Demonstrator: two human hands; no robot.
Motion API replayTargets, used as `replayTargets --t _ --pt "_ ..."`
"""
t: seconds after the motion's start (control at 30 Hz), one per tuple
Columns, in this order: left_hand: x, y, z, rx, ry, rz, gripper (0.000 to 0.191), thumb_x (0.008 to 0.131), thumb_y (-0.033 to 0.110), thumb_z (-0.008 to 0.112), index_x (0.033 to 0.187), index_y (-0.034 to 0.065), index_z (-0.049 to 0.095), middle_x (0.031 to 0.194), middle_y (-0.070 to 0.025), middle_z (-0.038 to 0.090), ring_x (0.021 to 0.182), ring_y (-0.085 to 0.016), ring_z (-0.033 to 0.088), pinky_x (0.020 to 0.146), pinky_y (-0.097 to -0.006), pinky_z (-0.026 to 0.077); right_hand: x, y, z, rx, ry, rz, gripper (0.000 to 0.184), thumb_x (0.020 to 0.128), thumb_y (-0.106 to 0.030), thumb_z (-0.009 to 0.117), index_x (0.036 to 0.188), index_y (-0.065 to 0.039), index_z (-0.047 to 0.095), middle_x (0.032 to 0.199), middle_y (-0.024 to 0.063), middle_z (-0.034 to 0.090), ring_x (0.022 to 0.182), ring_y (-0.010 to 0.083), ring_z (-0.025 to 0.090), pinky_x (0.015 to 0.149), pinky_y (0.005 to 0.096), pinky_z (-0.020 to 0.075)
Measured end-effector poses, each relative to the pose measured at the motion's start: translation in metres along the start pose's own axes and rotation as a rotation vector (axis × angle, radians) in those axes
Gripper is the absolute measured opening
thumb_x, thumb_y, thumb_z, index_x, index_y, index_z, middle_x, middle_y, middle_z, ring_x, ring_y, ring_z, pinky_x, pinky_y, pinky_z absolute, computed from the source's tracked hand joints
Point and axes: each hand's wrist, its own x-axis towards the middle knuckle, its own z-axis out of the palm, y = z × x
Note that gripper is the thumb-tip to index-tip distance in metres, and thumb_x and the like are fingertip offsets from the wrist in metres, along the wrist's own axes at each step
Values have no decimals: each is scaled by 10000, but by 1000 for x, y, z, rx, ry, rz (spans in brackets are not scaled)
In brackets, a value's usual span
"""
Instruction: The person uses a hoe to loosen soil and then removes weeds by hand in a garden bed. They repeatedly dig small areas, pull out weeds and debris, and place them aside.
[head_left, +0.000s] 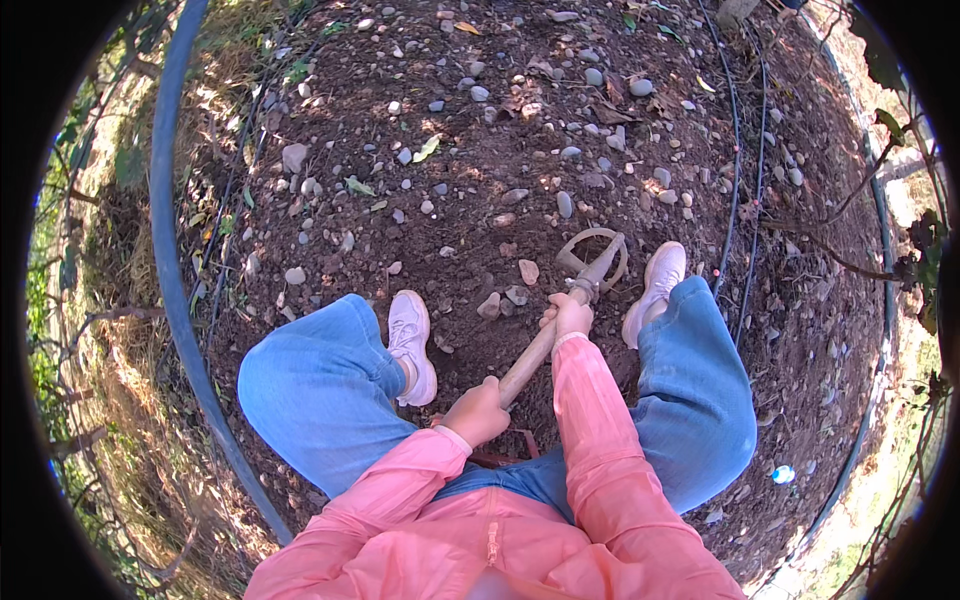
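A short hoe-like tool with a wooden handle (527, 363) and a looped metal head (624, 262) slants up and rightward between my knees. Around the lower end of the handle my left hand (478, 412) is closed. My right hand (570, 313) grips higher up, just below the metal collar. The head is over the stony soil (487, 255), close to the shoe on my right foot (660, 289); whether it touches the ground I cannot tell.
Thick blue-grey pipe (166, 225) curves along the left. Thin dark hoses (735, 150) run on the right, near bare branches (840, 262). Several stones and leaves lie ahead. Part of a reddish frame (531, 444) shows beneath me. A blue-and-white object (783, 474) lies at lower right.
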Motion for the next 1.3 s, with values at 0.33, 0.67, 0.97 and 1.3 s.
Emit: replayTargets --t 0.33,0.67,0.97,1.3 --pt "26 24 -33 -343 -295 -258 373 699 -33 707 1014 -8 509 603 -94 562 384 -210 548 333 -357 401 -19 -21 18 6 50 -4 217 856 -175 681 881 -45 509 645 53 517 437 178 523 368 342 453" --pt "29 34 -33 -392 -272 -260 298 684 -123 690 893 -10 510 561 -93 537 369 -230 530 315 -370 381 -17 -27 21 -51 66 -8 275 808 -181 717 909 8 545 645 91 559 419 195 553 357 360 450" --pt "23 22 -19 -228 -222 -194 264 712 -58 701 902 -16 522 568 -103 555 410 -237 557 346 -402 405 -19 3 14 -454 263 -289 538 795 -322 720 1081 84 512 944 225 654 678 294 689 543 394 558" --pt "-19 38 -9 -33 -172 32 375 738 28 721 1030 -45 498 714 -164 641 506 -252 642 401 -399 482 -70 -5 -38 -52 10 -287 170 842 -92 616 864 52 528 604 119 569 443 240 574 401 388 474"
